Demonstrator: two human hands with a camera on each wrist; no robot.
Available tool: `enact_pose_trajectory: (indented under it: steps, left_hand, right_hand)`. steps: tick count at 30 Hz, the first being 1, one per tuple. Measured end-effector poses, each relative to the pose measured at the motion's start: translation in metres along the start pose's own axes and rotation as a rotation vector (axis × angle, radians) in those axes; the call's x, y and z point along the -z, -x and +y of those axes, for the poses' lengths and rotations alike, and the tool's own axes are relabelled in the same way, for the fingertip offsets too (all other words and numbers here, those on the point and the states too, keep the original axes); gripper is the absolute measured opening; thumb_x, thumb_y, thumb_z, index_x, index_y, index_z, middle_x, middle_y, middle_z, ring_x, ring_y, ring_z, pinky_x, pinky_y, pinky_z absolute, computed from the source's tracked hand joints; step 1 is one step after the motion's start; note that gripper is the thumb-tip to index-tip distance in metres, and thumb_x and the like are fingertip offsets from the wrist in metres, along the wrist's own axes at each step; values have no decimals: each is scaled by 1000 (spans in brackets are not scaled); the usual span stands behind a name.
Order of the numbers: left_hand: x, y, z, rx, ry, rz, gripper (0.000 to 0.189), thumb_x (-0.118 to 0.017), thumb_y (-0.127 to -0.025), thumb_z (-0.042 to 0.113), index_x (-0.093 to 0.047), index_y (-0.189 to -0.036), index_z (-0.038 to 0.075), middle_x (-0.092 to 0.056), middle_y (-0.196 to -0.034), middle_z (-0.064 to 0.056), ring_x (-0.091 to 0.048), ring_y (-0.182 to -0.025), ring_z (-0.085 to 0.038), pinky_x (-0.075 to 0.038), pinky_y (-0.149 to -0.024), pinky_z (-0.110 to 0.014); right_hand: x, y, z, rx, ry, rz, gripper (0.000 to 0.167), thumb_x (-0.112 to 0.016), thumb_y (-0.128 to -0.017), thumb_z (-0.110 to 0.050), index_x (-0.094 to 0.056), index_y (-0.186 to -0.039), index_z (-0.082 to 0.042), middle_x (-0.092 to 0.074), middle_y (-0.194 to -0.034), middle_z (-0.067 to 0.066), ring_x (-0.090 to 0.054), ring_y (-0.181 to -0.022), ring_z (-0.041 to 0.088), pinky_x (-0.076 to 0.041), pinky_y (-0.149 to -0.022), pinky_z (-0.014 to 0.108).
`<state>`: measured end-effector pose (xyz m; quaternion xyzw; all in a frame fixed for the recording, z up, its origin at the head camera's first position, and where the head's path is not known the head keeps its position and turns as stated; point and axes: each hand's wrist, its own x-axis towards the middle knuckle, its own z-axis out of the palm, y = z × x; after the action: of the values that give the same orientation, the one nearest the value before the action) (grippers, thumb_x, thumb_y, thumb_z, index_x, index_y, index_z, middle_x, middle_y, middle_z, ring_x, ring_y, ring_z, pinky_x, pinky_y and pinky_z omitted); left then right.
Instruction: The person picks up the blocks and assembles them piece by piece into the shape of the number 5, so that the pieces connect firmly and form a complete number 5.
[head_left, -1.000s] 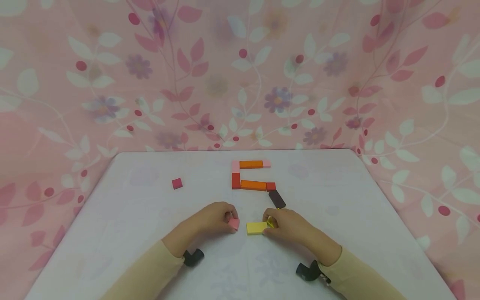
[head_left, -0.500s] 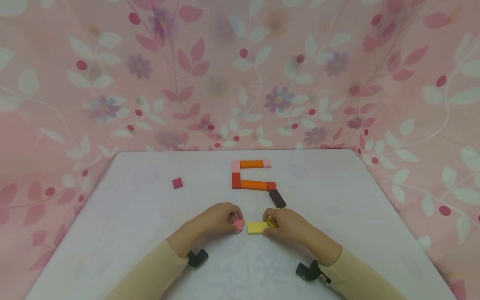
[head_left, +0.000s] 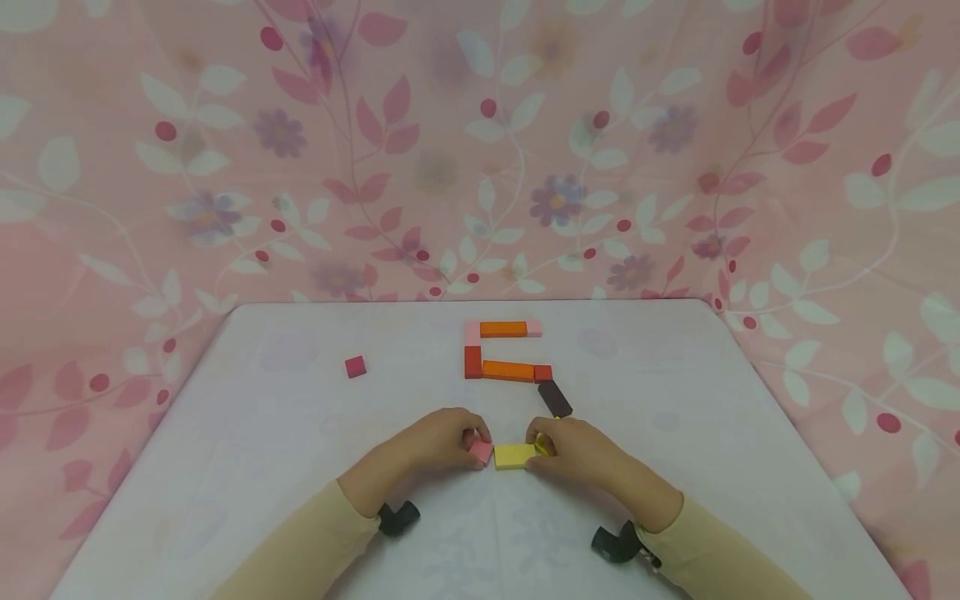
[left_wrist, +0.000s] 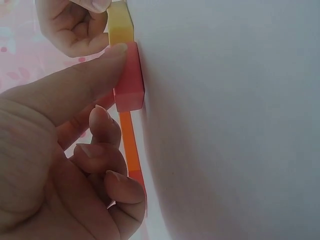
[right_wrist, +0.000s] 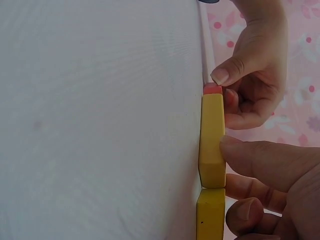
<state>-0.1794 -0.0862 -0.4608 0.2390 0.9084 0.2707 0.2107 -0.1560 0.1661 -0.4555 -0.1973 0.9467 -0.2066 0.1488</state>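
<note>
My left hand (head_left: 442,437) pinches a pink toy block (head_left: 482,451) between thumb and fingers on the white table. The block's right end meets a pale yellow block (head_left: 513,456); in the left wrist view the pink block (left_wrist: 131,82) lies in line with it. My right hand (head_left: 577,446) holds the pale yellow block by its right end, thumb on the near side in the right wrist view. A darker yellow block (right_wrist: 211,215) follows end to end there, mostly hidden by the right hand in the head view. A dark brown block (head_left: 555,398) slants just beyond.
Farther back, an orange block (head_left: 503,329) lies between light pink blocks (head_left: 472,333). A red block (head_left: 472,362), a second orange block (head_left: 507,371) and a small red block (head_left: 543,373) continue the outline. A crimson cube (head_left: 356,367) sits apart at left. Floral cloth (head_left: 480,167) hangs behind.
My left hand has slid the pink block to the right, closing the gap to the pale yellow block. The right hand has stayed in place.
</note>
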Motion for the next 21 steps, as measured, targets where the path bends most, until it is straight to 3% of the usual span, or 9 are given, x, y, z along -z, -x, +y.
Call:
enact_pose_trajectory:
  steps: [21]
  left_hand:
    - [3, 2, 4, -1, -3, 0, 28, -84, -82, 28, -72, -108, 26, -57, -83, 6, -53, -82, -13, -47, -70, -28]
  right_hand:
    - [1, -1, 0, 12, 1, 3, 26, -83, -82, -35, -67, -101, -25, -53, -69, -7, -49, -67, 13, -40, -63, 31]
